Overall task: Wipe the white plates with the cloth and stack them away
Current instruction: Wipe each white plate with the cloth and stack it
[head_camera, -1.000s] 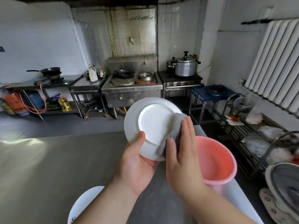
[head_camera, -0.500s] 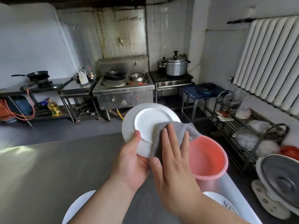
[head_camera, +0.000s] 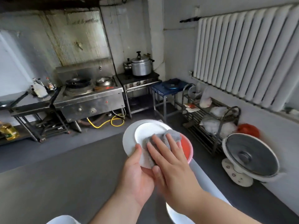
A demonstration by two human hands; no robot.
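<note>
Gripping the plate (head_camera: 145, 131) by its rim in our left hand (head_camera: 137, 173) above the desk (head_camera: 64, 175), we press the cloth (head_camera: 163, 136) on it with our flat right hand (head_camera: 169, 160), and pushing too hard could lever it loose.

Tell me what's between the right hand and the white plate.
The grey cloth: the right hand presses it flat on the white plate, seen in the head view.

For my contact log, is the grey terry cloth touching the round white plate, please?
Touching: head view shows the right hand pressing the cloth flat onto the plate face.
</note>
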